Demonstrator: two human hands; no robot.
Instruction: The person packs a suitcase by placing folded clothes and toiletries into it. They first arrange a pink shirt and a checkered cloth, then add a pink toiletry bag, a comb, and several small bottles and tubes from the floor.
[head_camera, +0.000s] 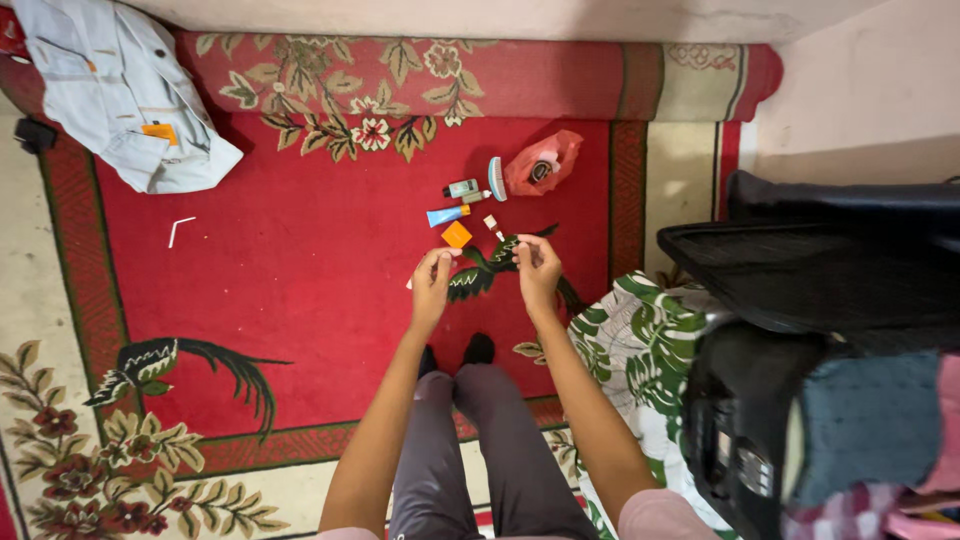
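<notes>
Fingers (437, 262) of your left hand (432, 285) are pinched together on something small and pale; what it is, you can't tell from up here. Your right hand (538, 272) is closed the same way, fingertips tucked on a tiny item too small to name. Both hands hang level above the red rug (300, 260), apart from each other, over your feet. Just beyond them lies a little cluster: an orange square (457, 234) nearest your left hand, a blue tube (446, 215) lying left-to-right, a small bottle (462, 188), a brush (497, 178), and a pink bag (542, 162). A white stick (180, 229) lies well off left, a shirt (120, 90) beyond it. A black suitcase (830, 270) sits at your right.
</notes>
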